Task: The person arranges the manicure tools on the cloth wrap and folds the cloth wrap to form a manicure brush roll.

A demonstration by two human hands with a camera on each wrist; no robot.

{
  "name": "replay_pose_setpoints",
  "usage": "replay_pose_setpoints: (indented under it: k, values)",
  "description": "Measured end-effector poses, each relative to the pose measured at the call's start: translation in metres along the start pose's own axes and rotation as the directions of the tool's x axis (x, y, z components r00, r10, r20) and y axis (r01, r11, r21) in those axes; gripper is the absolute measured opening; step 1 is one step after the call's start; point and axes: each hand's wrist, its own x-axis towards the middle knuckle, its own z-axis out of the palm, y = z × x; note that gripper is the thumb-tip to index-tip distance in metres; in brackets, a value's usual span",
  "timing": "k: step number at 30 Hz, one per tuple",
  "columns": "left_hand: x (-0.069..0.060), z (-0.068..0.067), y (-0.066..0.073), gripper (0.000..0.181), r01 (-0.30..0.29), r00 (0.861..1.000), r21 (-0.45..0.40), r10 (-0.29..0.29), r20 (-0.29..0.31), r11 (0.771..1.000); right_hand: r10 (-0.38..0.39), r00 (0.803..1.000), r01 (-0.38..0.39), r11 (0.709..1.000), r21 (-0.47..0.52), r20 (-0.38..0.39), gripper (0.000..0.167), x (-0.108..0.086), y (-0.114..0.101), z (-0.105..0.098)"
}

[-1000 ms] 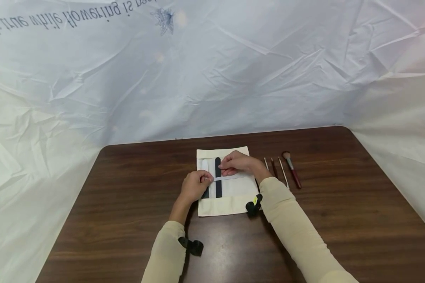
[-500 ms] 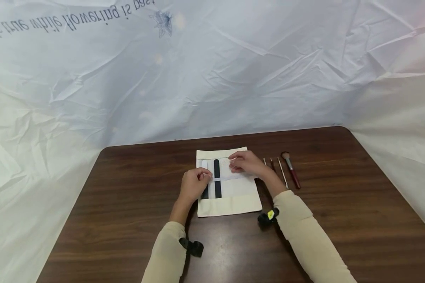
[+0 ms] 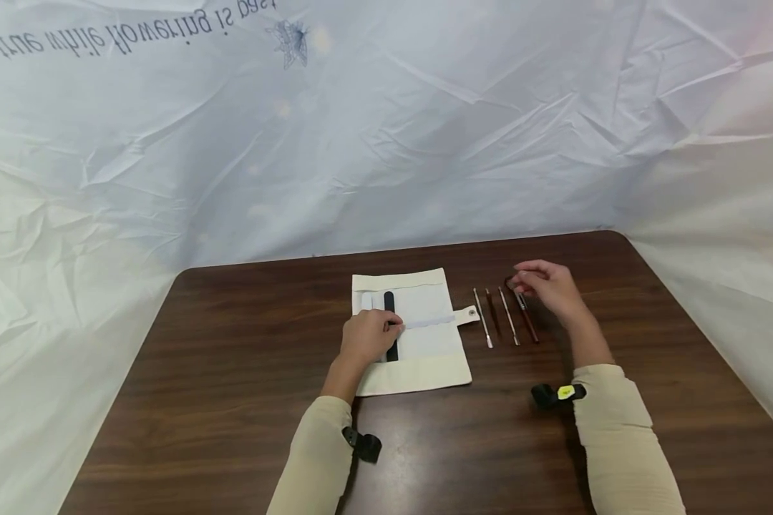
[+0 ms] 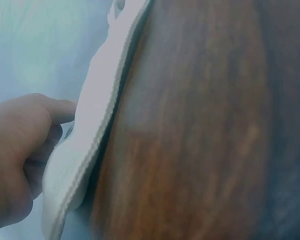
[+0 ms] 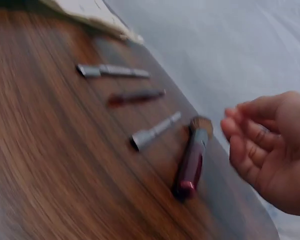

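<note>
A cream fabric pouch [image 3: 425, 368] lies unfolded with a black strip [image 3: 389, 302] and a white strip [image 3: 366, 300] in it. My left hand [image 3: 368, 336] rests over its left part, fingertips pinching the pale band [image 3: 428, 322] beside the black strip. In the left wrist view my left hand [image 4: 25, 150] reaches behind the pouch edge [image 4: 97, 100], which hides the fingertips. My right hand [image 3: 550, 290] hovers by the bristle end of a red-handled brush [image 3: 527, 322], fingers loosely bent and holding nothing. The right wrist view has the hand [image 5: 275, 145] beside the brush [image 5: 194, 160], apart from it.
Between pouch and brush lie a metal tool [image 3: 483, 318], a dark red tool [image 3: 493, 313] and another metal tool [image 3: 509, 316]. The pouch's snap tab [image 3: 467, 315] points right towards them. White sheeting [image 3: 386, 129] hangs behind the brown table [image 3: 232, 400].
My right hand has moved right, from above the pouch to the brush, uncovering the snap tab. My left hand has shifted slightly right, along the band to the black strip.
</note>
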Motion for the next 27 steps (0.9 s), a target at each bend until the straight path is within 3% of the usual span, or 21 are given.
replay_pose_setpoints:
  k: [5,10,15,22,27]
  values:
    - [0.0,-0.001,0.0,0.012,0.029,0.999,0.006,-0.029,0.02,1.0,0.097,0.995,-0.087,0.972,-0.218,0.032,0.042,0.0,0.012,-0.014]
    - [0.001,0.001,0.0,0.01,0.029,0.999,0.002,-0.029,0.018,1.0,0.207,0.977,-0.169,0.893,-0.418,0.048,0.05,0.004,0.009,-0.011]
    - [0.001,0.003,-0.001,0.011,0.015,1.0,0.001,-0.015,0.013,1.0,0.269,0.963,-0.227,0.835,-0.502,0.012,0.041,0.01,0.003,-0.005]
    - [0.001,0.004,-0.004,0.011,0.01,1.0,-0.007,-0.01,-0.015,1.0,0.244,0.97,-0.215,0.841,-0.497,-0.009,0.039,0.008,0.002,-0.005]
    - [0.001,0.002,-0.004,0.011,0.01,1.0,-0.011,-0.01,-0.009,1.0,0.19,0.982,-0.171,0.88,-0.443,-0.003,0.049,0.006,0.0,-0.004]
